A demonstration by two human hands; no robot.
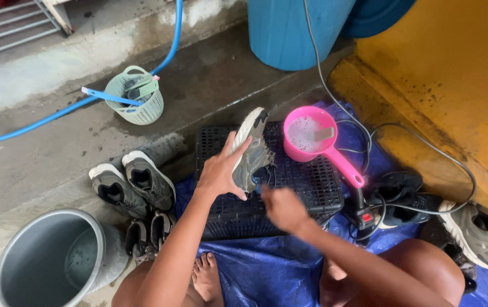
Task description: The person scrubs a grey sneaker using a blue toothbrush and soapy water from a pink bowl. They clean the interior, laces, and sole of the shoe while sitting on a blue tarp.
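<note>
Over the crate (312, 187), the left hand (218, 170) grips a shoe (249, 150); right hand (282, 207) clenched, contents unclear. Scoop (311, 136) at two o'clock might get knocked, spilling suds.

A pair of grey sneakers (133, 185) lies at eight o'clock on the wet concrete, with a smaller dark pair (148, 232) just below it. A grey plastic bucket (45, 264) holding water stands at the lower left corner. At ten o'clock a pale green mesh basket (136, 103) sits beside a blue hose (39, 119) running across the floor. A blue barrel (295, 31) stands at twelve o'clock. At two o'clock a pink dipper (315, 139) holds soapy water. A blue tarpaulin (267, 267) spreads at six o'clock; black shoes (406, 199) and a grey sneaker (474, 236) lie at four o'clock, crossed by a grey cable (426, 145).
</note>
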